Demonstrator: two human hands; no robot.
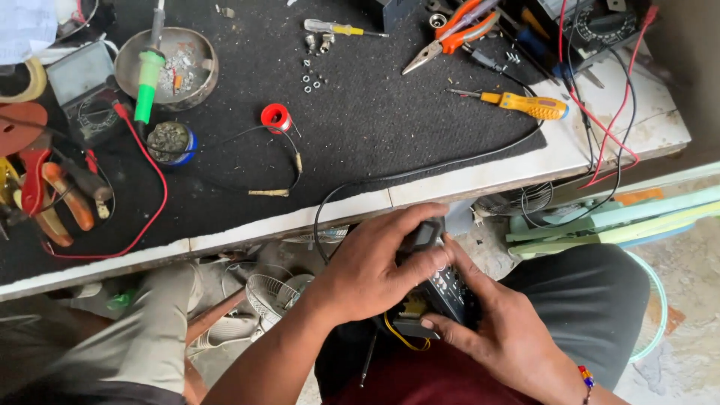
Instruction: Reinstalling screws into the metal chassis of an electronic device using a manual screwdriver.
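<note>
In my lap, below the bench edge, I hold a small dark electronic device [450, 289] with yellow wires at its underside. My left hand [375, 266] wraps over its top and left side, thumb and fingers pressing a dark part [425, 234] at the upper end. My right hand [499, 330] grips the device from below and the right, thumb along its face. A black cable [420, 174] runs from the bench down to the device.
A black mat [360, 112] covers the bench. On it lie a yellow screwdriver [525, 105], orange pliers [457, 34], a red solder spool [276, 118], a metal bowl [166, 67] with a green soldering iron [148, 79], a multimeter [86, 90] with a red lead. Small fans [270, 296] sit on the floor.
</note>
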